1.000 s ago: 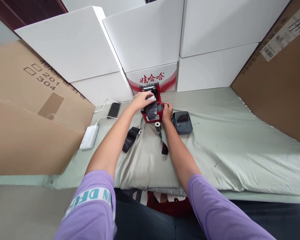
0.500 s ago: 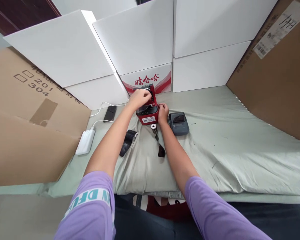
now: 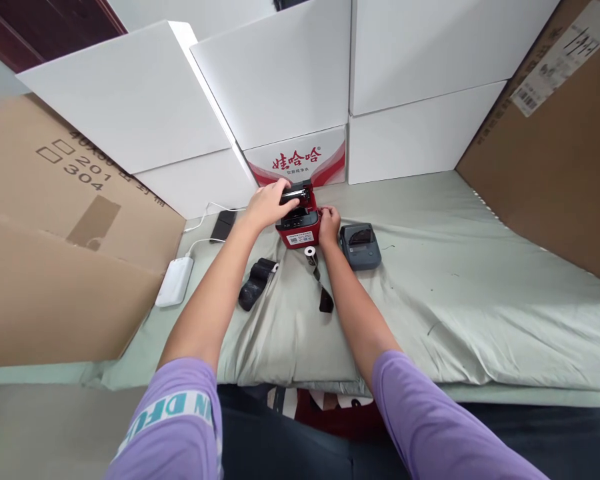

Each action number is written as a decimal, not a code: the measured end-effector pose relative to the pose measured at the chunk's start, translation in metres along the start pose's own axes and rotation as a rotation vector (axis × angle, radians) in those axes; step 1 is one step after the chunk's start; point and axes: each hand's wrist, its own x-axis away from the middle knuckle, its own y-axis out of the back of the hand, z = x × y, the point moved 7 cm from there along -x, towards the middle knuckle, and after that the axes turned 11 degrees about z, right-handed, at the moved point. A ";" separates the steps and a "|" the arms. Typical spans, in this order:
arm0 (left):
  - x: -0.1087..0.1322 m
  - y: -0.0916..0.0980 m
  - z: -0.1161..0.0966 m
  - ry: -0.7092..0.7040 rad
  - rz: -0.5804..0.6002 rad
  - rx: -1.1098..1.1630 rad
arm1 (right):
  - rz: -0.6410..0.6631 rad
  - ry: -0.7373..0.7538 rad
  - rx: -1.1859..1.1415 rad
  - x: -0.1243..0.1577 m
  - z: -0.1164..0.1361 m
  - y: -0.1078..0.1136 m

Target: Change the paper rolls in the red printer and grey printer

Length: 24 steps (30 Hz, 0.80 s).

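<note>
A red and black label printer point(image 3: 301, 238) stands on the green cloth with its lid point(image 3: 300, 193) raised and leaning partway over the body. My left hand point(image 3: 269, 205) grips the lid from its left side, thumb in front and fingers behind. At the printer's right side, my right hand point(image 3: 329, 223) is closed with curled fingers against the casing. Just in front lies a small roll of black ribbon point(image 3: 311, 253), a strip of it trailing toward me. To the left is a larger black ribbon roll point(image 3: 260, 277), partly unwound. A grey label printer point(image 3: 361, 247) sits right of my right hand.
A white power bank point(image 3: 174, 283) with a white cable lies at the left, near a black phone-like slab point(image 3: 223, 227). White boxes point(image 3: 275, 73) wall off the back. Brown cartons point(image 3: 40, 253) stand at both sides. Green cloth point(image 3: 460, 307) covers the surface.
My left hand has shifted from the front of the raised lid to its left edge. The lid has tipped forward and lower. My right hand stays at the printer's side.
</note>
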 end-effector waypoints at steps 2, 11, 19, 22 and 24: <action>0.008 -0.002 -0.002 -0.024 0.006 -0.011 | -0.001 -0.003 -0.008 0.000 0.001 0.000; 0.033 -0.020 -0.015 0.033 0.135 -0.009 | -0.005 -0.001 -0.015 0.005 0.008 0.001; 0.024 -0.025 -0.018 0.109 0.080 -0.083 | 0.014 0.008 0.026 0.001 0.006 0.001; 0.021 -0.028 -0.016 0.144 0.082 -0.086 | 0.010 -0.006 0.029 -0.001 0.003 0.003; 0.021 -0.029 -0.016 0.158 0.083 -0.074 | 0.003 -0.020 0.029 0.000 0.001 0.003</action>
